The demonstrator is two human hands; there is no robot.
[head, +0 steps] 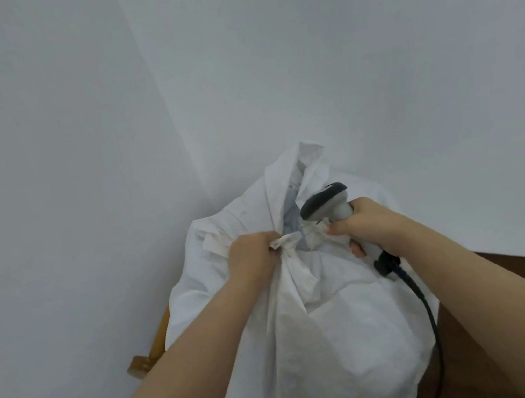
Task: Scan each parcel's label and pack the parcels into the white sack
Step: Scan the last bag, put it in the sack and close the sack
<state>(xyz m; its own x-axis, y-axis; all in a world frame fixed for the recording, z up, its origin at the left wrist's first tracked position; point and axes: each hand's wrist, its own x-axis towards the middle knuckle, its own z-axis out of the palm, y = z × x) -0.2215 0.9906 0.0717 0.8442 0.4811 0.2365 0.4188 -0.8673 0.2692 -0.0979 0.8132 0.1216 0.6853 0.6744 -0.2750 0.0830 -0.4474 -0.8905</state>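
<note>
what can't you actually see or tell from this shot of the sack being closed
- Parcels: head view, hidden by the white sack; only a grey-blue sliver shows in its mouth, no count or labels.
- Left hand fingers: curled into bunched fabric; a knot cannot be confirmed.
- Scanner: the right hand covers its handle; the trigger is hidden.
- Scanner cable: cut off by the bottom edge.
- Wooden piece: mostly behind the sack and left arm.

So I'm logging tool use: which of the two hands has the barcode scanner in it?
The right hand grips the scanner while pinching the white sack; the left hand holds only bunched sack cloth.
</note>
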